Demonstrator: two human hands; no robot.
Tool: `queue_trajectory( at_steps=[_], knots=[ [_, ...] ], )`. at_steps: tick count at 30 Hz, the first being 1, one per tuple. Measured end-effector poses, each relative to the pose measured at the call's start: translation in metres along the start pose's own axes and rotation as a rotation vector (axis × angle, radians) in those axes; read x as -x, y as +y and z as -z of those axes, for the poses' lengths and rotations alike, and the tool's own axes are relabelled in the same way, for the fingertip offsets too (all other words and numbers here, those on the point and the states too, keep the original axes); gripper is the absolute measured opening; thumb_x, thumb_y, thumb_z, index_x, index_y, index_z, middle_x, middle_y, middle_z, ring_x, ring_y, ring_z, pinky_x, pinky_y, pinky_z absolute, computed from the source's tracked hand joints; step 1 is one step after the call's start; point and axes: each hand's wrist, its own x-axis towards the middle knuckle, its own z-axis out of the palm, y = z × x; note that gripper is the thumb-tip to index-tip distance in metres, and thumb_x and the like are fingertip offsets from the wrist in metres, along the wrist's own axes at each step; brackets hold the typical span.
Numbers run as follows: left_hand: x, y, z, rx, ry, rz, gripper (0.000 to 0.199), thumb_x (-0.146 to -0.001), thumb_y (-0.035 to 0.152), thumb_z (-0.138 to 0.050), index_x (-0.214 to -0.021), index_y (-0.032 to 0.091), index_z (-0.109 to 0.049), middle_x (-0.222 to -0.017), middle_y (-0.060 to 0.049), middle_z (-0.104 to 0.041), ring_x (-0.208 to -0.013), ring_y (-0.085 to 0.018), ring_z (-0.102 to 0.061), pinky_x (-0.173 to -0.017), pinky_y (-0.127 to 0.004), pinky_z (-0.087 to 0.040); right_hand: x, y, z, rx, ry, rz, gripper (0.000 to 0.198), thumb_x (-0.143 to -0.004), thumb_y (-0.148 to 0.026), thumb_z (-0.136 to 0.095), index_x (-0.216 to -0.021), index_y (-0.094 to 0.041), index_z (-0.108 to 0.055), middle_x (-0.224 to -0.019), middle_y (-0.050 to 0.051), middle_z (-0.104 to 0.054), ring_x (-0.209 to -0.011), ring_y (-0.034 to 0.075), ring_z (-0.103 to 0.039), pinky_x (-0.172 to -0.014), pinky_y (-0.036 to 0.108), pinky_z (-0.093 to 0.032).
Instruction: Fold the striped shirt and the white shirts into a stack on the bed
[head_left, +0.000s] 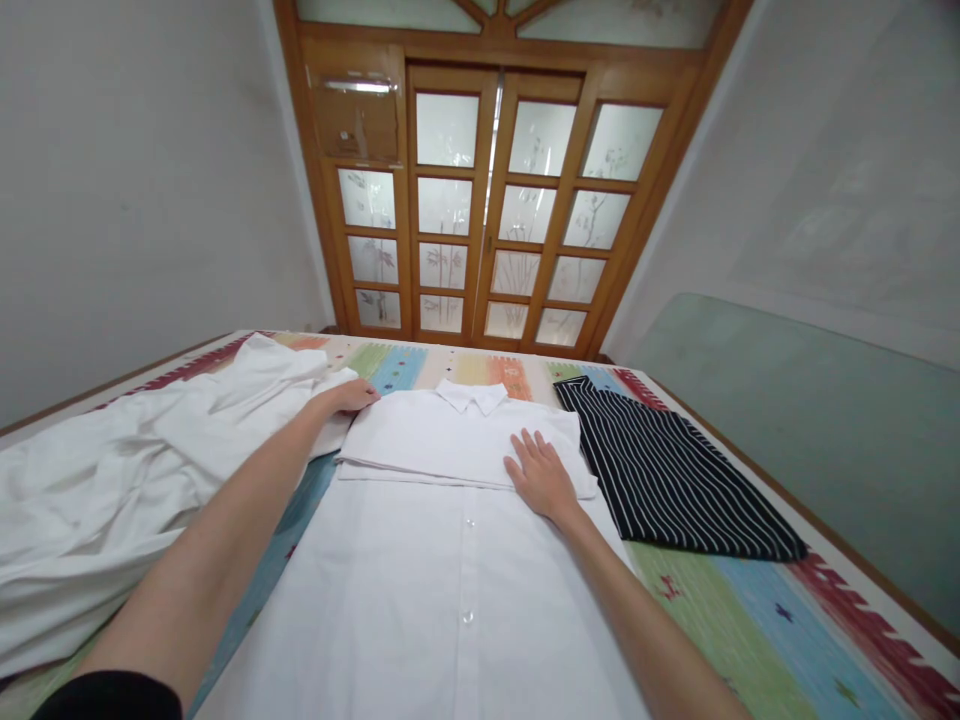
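Observation:
A white collared shirt (397,560) lies front up before me, its button placket running down the middle. Its sleeves are laid across the chest below the collar, one over the other. At the left shoulder corner, my left hand (354,396) has its fingers closed on the shirt's edge. My right hand (541,474) rests flat on the folded sleeve at the right of the chest, fingers spread. The lower hem of the shirt is out of view.
A crumpled white garment (142,450) lies on the left, under my left forearm. To the right is a black garment with white stripes (667,470), laid flat. Everything lies on a colourful patterned sheet (720,610). A pale green headboard (810,420) borders the right side; wooden glazed doors (487,215) stand beyond.

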Motion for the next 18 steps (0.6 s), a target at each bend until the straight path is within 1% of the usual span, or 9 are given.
queue_trajectory(
  at_steps=[2, 4, 6, 9, 12, 15, 16, 18],
  knots=[
    [-0.002, -0.002, 0.001, -0.018, -0.026, 0.042, 0.037, -0.084, 0.047, -0.047, -0.076, 0.017, -0.065, -0.052, -0.002, -0.056, -0.047, -0.017, -0.053, -0.049, -0.027, -0.042, 0.0, 0.0, -0.001, -0.007, 0.003, -0.008, 0.058, -0.1, -0.044, -0.029, -0.148, -0.014, -0.039, -0.158, 0.013, -0.03, -0.147, 0.029, -0.02, -0.118, 0.046, -0.017],
    [-0.003, -0.002, 0.003, -0.043, -0.023, 0.072, 0.038, -0.087, 0.047, -0.041, -0.08, 0.017, -0.064, -0.053, -0.003, -0.057, -0.048, -0.018, -0.055, -0.05, -0.028, -0.042, 0.0, 0.0, -0.001, -0.016, 0.003, -0.012, 0.057, -0.1, -0.044, -0.029, -0.149, -0.015, -0.039, -0.158, 0.012, -0.029, -0.148, 0.029, -0.02, -0.118, 0.046, -0.017],
    [-0.004, -0.001, 0.004, -0.067, 0.004, 0.074, 0.037, -0.088, 0.045, -0.041, -0.082, 0.016, -0.064, -0.063, -0.006, -0.063, -0.06, -0.02, -0.061, -0.056, -0.028, -0.045, 0.001, 0.0, -0.001, -0.022, 0.002, -0.013, 0.057, -0.1, -0.043, -0.03, -0.149, -0.014, -0.039, -0.158, 0.013, -0.029, -0.148, 0.03, -0.019, -0.118, 0.046, -0.016],
    [0.0, 0.003, 0.002, -0.14, 0.06, 0.057, 0.036, -0.087, 0.044, -0.043, -0.088, 0.015, -0.065, -0.088, -0.012, -0.071, -0.086, -0.025, -0.066, -0.072, -0.03, -0.047, 0.001, 0.0, -0.001, -0.025, 0.001, -0.019, 0.058, -0.1, -0.043, -0.03, -0.149, -0.014, -0.039, -0.158, 0.012, -0.029, -0.147, 0.031, -0.019, -0.118, 0.047, -0.015],
    [0.008, 0.007, -0.005, -0.278, 0.104, 0.019, 0.051, -0.087, 0.053, -0.041, -0.107, 0.011, -0.063, -0.104, -0.017, -0.07, -0.1, -0.029, -0.065, -0.082, -0.033, -0.047, 0.002, 0.0, -0.002, -0.02, 0.013, -0.044, 0.059, -0.099, -0.046, -0.03, -0.149, -0.015, -0.038, -0.158, 0.011, -0.029, -0.147, 0.033, -0.019, -0.118, 0.048, -0.015],
    [0.016, 0.006, -0.013, -0.357, 0.089, -0.042, 0.068, -0.085, 0.063, -0.04, -0.123, 0.008, -0.056, -0.113, -0.02, -0.068, -0.106, -0.032, -0.064, -0.089, -0.037, -0.047, 0.002, 0.001, -0.004, -0.015, 0.024, -0.089, 0.064, -0.098, -0.052, -0.03, -0.15, -0.016, -0.037, -0.159, 0.01, -0.028, -0.147, 0.035, -0.018, -0.118, 0.048, -0.015],
    [0.018, 0.004, -0.016, -0.361, 0.084, -0.068, 0.07, -0.085, 0.063, -0.04, -0.126, 0.008, -0.054, -0.117, -0.02, -0.067, -0.109, -0.032, -0.063, -0.091, -0.037, -0.046, 0.002, 0.001, -0.004, -0.016, 0.022, -0.102, 0.065, -0.098, -0.053, -0.031, -0.15, -0.015, -0.036, -0.159, 0.01, -0.027, -0.147, 0.035, -0.018, -0.118, 0.047, -0.015],
    [0.021, 0.002, -0.019, -0.356, 0.096, -0.124, 0.068, -0.087, 0.06, -0.04, -0.13, 0.008, -0.051, -0.124, -0.02, -0.063, -0.114, -0.031, -0.06, -0.096, -0.037, -0.044, 0.001, 0.001, -0.005, -0.02, 0.017, -0.124, 0.068, -0.097, -0.054, -0.031, -0.15, -0.012, -0.036, -0.16, 0.012, -0.026, -0.147, 0.035, -0.018, -0.118, 0.047, -0.014]
  ],
)
